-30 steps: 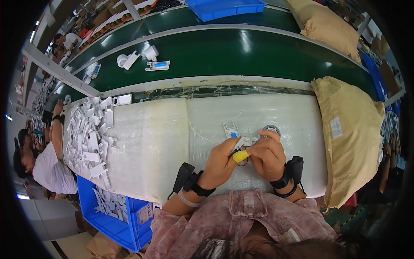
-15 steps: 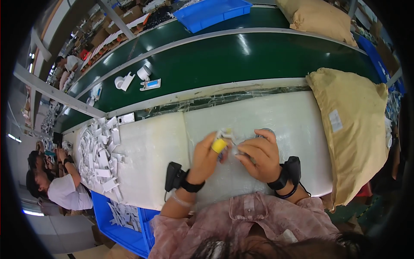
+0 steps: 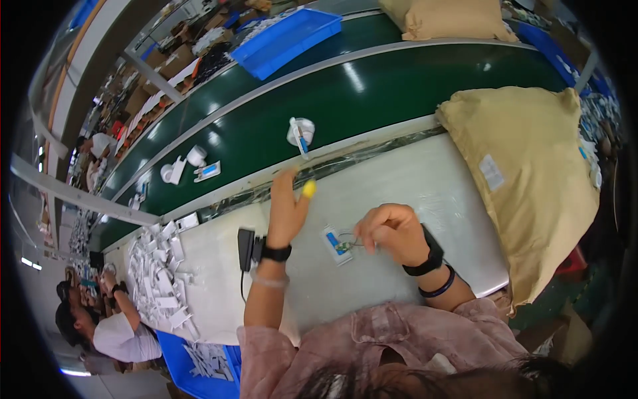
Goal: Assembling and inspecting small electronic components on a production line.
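Note:
My left hand (image 3: 287, 207) is stretched toward the green belt, its fingers apart and nothing visible in them. A yellow finger cover (image 3: 309, 189) is on one of its digits. Just beyond it, on the belt's near edge, sits a round white device (image 3: 302, 132) with a blue-marked strip. My right hand (image 3: 395, 234) is pinched closed on thin dark wires (image 3: 356, 243) above the white worktop. The wires run to a small white plastic housing (image 3: 336, 246) with a blue part and a green circuit board, lying flat between my hands.
A heap of white plastic pieces (image 3: 158, 272) covers the worktop's left end, above a blue crate (image 3: 178, 359). The green conveyor belt (image 3: 392, 86) carries more white devices (image 3: 197, 157). A large tan sack (image 3: 525, 166) stands right; a blue tray (image 3: 286, 46) lies beyond. Another person (image 3: 119, 326) works left.
My hands have parted. The left moved up and away toward the belt, where a white device now sits. The right hand now holds wires of a housing on the worktop. My view has shifted.

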